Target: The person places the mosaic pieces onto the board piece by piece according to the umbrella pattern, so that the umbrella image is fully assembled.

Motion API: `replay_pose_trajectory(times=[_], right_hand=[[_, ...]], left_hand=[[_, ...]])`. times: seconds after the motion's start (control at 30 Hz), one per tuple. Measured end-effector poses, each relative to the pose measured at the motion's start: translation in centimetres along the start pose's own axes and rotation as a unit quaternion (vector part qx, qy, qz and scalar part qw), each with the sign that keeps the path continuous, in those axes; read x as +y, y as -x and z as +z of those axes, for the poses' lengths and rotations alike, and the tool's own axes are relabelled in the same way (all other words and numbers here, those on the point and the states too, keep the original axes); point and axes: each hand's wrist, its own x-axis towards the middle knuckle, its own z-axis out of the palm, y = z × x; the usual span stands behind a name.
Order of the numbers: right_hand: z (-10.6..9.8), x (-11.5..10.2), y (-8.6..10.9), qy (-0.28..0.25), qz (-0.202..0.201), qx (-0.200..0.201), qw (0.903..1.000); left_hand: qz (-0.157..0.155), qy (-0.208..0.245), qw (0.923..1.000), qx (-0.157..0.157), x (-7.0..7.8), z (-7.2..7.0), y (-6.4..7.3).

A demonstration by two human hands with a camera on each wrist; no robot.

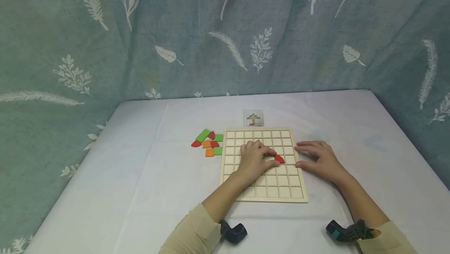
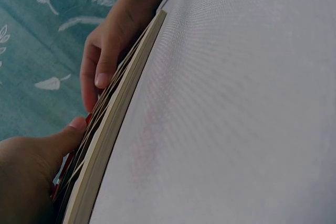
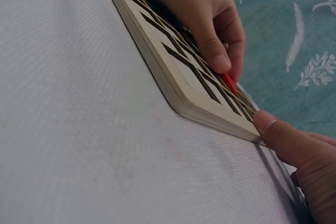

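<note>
A pale wooden grid board [image 1: 280,191] lies on the table. Over its middle, my left hand [image 1: 252,159] pinches a red quarter-round piece [image 1: 279,159] between thumb and fingers. The same red piece [image 3: 229,82] shows beneath the fingertips in the right wrist view. At the board's right edge is my right hand [image 1: 322,160], its thumb and fingers spread apart with the tips at the rim. In the right wrist view its thumb [image 3: 268,120] rests against that edge. Another bit of red peeks out behind the left hand; the rest there is hidden.
Left of the board lies a loose group of pieces: green rectangle [image 1: 203,135], orange squares [image 1: 209,152], green squares [image 1: 218,151] and red quarter-rounds [image 1: 196,143]. Behind the board sits a small pattern card [image 1: 253,118]. A leaf-patterned cloth [image 1: 197,50] hangs behind the white table [image 1: 158,203].
</note>
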Motion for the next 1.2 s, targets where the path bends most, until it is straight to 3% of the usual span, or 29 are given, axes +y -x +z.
replay_pose_trajectory(times=[0.37,0.8,1.2], right_hand=[[-0.08,-0.33,0.18,0.006,0.020,-0.001,0.9998],[-0.01,-0.42,-0.06,-0.005,0.010,0.000,0.9999],[0.03,-0.24,-0.05,-0.008,0.005,0.002,1.0000]], left_hand=[[0.001,0.012,0.9998,-0.014,0.05,0.00,-0.12],[0.003,0.007,0.9998,-0.018,-0.09,-0.20,-0.07],[-0.003,0.029,0.9996,-0.004,-0.30,-0.63,0.40]])
